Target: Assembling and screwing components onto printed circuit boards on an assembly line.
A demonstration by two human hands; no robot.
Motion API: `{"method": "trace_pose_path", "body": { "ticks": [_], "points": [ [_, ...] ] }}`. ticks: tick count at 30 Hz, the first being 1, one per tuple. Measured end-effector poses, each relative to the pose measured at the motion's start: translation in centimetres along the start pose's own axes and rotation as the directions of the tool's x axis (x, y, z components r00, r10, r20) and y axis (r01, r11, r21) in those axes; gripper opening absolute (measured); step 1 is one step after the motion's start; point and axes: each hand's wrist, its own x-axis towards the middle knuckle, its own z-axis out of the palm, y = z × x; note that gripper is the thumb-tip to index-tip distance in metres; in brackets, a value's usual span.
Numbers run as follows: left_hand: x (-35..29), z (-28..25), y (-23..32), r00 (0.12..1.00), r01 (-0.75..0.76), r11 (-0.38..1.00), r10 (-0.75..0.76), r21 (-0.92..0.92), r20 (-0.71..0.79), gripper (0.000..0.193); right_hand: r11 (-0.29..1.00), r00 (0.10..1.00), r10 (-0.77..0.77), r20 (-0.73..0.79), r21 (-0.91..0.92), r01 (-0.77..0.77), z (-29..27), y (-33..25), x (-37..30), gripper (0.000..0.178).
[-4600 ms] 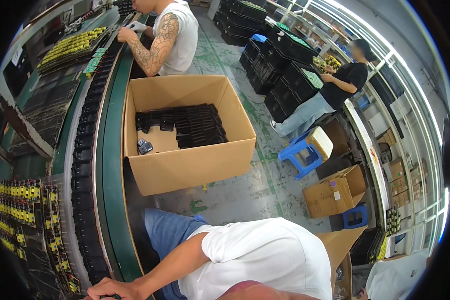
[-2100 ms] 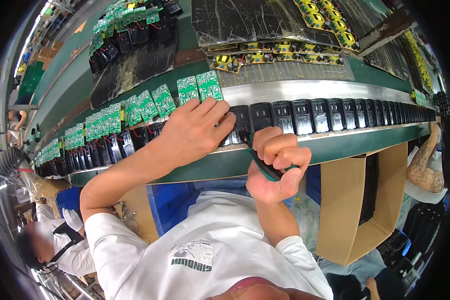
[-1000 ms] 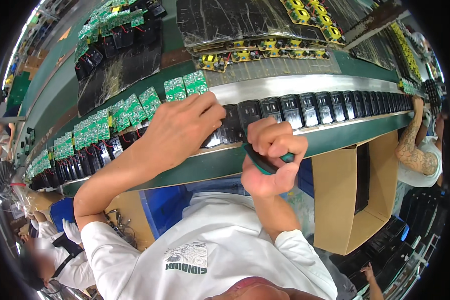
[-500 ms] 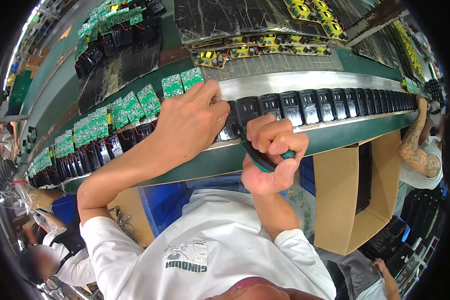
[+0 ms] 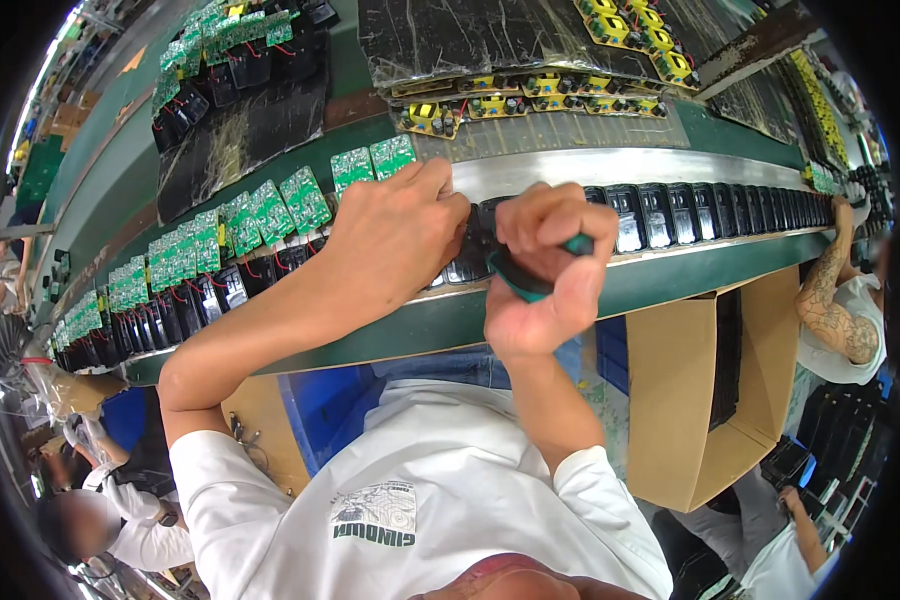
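Observation:
My right hand (image 5: 573, 292) is wrapped round pliers (image 5: 518, 276) with green and black handles. The handles are spread a little, and their jaws are hidden near the casings. Beside it on the left, my left hand (image 5: 395, 240) has its fingers curled and pinched over the row of black plastic casings (image 5: 656, 215). What sits between those fingertips is hidden. A dark casing (image 5: 467, 265) shows just under the left fingers. To the left of my left hand, green circuit boards (image 5: 303, 202) with red wires lean along the casings.
Yellow-and-black component boards (image 5: 500, 106) lie stacked at the far side beside a dark sheet (image 5: 450, 40). More boards and casings lie at the far left. An open cardboard box (image 5: 675, 400) stands below the bench edge at right. A co-worker's tattooed arm (image 5: 832, 300) reaches the row's right end.
My right hand has moved up and away from me with the pliers, and now covers several casings. My left hand has stayed almost in place over the row.

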Motion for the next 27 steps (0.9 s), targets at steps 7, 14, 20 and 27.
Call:
{"method": "trace_pose_path", "body": {
  "ticks": [7, 14, 20, 27],
  "points": [
    [0.1, 0.0, 0.0, 0.999, -0.036, 0.997, 0.035, -0.062, -0.014, 0.010, 0.996, 0.993, 0.067, 0.096, -0.063, -0.062, 0.0, 0.5, 1.1, 0.029],
    [0.6, -0.9, 0.1, 0.999, -0.037, 0.999, 0.037, 0.016, 0.017, 0.011, 0.998, 0.995, 0.065, 0.081, -0.020, -0.063, -0.1, 0.7, 0.7, 0.032],
    [5.8, -3.6, -1.3, 0.973, -0.096, 0.995, 0.102, -0.040, 0.209, 0.024, 0.999, 0.997, 0.039, 0.065, 0.021, -0.040, 0.2, -0.3, -0.8, 0.040],
    [8.6, -2.3, -5.3, 0.948, -0.274, 0.947, 0.296, -0.168, 0.118, 0.034, 1.000, 0.995, 0.025, 0.093, 0.015, -0.026, -0.3, -0.2, -0.3, 0.041]
  ]
}}
